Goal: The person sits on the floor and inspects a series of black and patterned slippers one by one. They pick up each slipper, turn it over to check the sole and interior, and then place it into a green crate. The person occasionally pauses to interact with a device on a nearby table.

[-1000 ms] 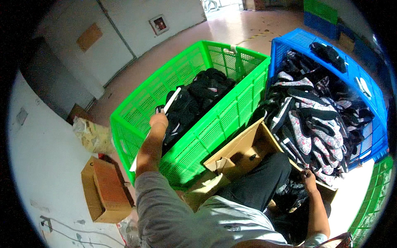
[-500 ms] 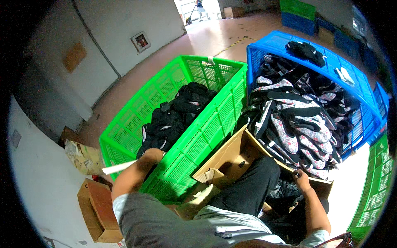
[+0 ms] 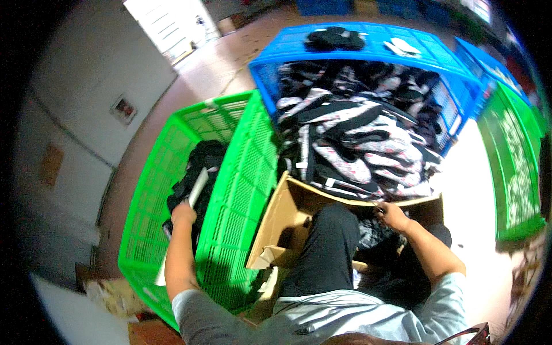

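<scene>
My left hand [image 3: 184, 214] is closed on a flat white strip [image 3: 198, 187], inside the green crate [image 3: 237, 233]. Black fabric items [image 3: 195, 167] lie in the crate beyond that hand. Another white length [image 3: 160, 270] shows beside my left forearm; I cannot tell whether it belongs to the same strip. My right hand [image 3: 394, 218] is closed near the far edge of the cardboard box [image 3: 276, 221], with something small and dark at its fingertips, too small to name. A heap of black and white floral slipper-like pieces [image 3: 368, 149] lies just beyond it.
The heap spills out of a tipped blue crate [image 3: 460, 57], with a black bundle [image 3: 334, 39] and a white piece [image 3: 402, 46] on top. Another green crate [image 3: 506, 172] stands at the right. My leg [image 3: 322, 253] reaches into the cardboard box. A wall [image 3: 86, 115] runs along the left.
The view has turned right, so the crates appear further left. The white strip, which pointed left from my left hand, now has an end pointing up and away. My right hand remains at the box edge.
</scene>
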`<action>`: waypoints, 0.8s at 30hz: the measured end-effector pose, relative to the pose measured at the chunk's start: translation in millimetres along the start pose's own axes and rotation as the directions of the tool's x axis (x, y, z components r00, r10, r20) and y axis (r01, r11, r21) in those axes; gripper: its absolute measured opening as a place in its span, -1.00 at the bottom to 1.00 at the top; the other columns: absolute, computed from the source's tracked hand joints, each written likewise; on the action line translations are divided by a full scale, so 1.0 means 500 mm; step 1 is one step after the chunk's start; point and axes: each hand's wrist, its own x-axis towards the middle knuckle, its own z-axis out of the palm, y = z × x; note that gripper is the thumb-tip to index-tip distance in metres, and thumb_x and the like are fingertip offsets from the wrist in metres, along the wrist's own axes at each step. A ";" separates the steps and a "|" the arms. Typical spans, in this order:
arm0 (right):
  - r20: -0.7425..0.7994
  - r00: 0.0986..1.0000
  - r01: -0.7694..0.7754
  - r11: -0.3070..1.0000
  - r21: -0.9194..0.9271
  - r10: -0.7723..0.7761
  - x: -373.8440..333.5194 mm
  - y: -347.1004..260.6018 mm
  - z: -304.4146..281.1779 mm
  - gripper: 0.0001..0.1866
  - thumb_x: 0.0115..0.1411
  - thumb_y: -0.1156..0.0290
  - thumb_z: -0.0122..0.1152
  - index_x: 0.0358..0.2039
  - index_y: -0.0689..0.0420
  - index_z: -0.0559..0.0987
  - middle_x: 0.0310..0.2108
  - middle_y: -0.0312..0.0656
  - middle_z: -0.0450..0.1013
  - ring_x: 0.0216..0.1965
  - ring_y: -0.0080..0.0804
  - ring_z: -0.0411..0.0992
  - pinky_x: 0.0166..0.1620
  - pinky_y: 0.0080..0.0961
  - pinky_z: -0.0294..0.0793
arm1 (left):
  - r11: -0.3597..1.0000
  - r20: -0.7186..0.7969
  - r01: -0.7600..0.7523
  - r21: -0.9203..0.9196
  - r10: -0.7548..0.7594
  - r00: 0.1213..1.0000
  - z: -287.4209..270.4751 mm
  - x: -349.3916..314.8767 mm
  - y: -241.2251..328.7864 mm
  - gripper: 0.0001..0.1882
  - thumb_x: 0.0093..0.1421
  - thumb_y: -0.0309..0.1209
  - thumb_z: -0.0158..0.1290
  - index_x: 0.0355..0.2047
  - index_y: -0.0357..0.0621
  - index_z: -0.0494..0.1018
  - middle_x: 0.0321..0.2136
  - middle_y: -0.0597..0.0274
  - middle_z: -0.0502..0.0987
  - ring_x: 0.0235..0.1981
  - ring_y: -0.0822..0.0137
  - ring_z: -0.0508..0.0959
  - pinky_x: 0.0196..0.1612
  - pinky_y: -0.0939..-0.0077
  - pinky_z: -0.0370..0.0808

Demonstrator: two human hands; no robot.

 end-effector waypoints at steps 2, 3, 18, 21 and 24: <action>0.044 0.999 -0.036 0.990 0.138 0.031 -0.019 -0.022 -0.020 -0.68 0.12 0.37 0.16 -0.11 0.18 0.54 -0.26 0.12 0.53 -0.20 0.09 0.51 -0.11 -0.17 0.48 | 0.982 0.284 -0.155 0.108 0.119 0.951 0.077 0.031 -0.026 -0.58 0.16 -0.33 -0.05 0.02 -0.14 0.48 0.00 -0.08 0.51 0.03 -0.04 0.51 0.07 0.11 0.46; 0.010 0.998 0.060 0.997 0.054 -0.061 -0.027 0.003 -0.025 -0.65 0.11 0.39 0.16 -0.07 0.19 0.52 -0.22 0.13 0.53 -0.18 0.10 0.50 -0.09 -0.18 0.48 | 0.981 0.282 -0.171 0.094 0.139 0.949 0.082 0.038 -0.012 -0.59 0.13 -0.34 -0.03 0.00 -0.11 0.50 0.01 -0.06 0.51 0.04 -0.03 0.51 0.07 0.11 0.46; -0.178 0.982 0.009 0.918 0.397 0.068 -0.088 -0.060 -0.072 -0.75 0.17 0.41 0.15 -0.13 0.16 0.55 -0.40 -0.03 0.55 -0.46 -0.26 0.53 -0.31 -0.33 0.52 | 0.843 -0.549 -0.455 0.286 0.534 0.644 -0.360 -0.324 0.162 -0.46 0.24 -0.26 0.07 0.24 0.01 0.30 -0.46 0.00 0.48 -0.49 0.01 0.53 -0.45 0.14 0.47; -0.252 0.967 0.083 0.901 0.426 0.030 -0.099 -0.059 -0.092 -0.79 0.20 0.46 0.15 -0.14 0.17 0.54 -0.48 -0.14 0.50 -0.53 -0.47 0.45 -0.37 -0.45 0.49 | 0.698 -0.406 -0.622 0.355 0.714 0.570 -0.359 -0.381 0.275 -0.44 0.12 -0.29 0.18 0.16 0.12 0.39 -0.50 0.16 0.45 -0.51 0.13 0.52 -0.47 0.20 0.47; -0.233 0.970 0.053 0.875 0.482 0.070 -0.130 -0.056 -0.108 -0.79 0.21 0.45 0.16 -0.13 0.15 0.54 -0.47 -0.23 0.50 -0.52 -0.53 0.42 -0.38 -0.50 0.46 | 0.553 -0.275 -0.767 0.325 0.831 0.483 -0.315 -0.402 0.355 -0.57 0.08 -0.37 0.16 0.01 0.02 0.49 -0.50 0.17 0.44 -0.47 0.11 0.51 -0.40 0.17 0.44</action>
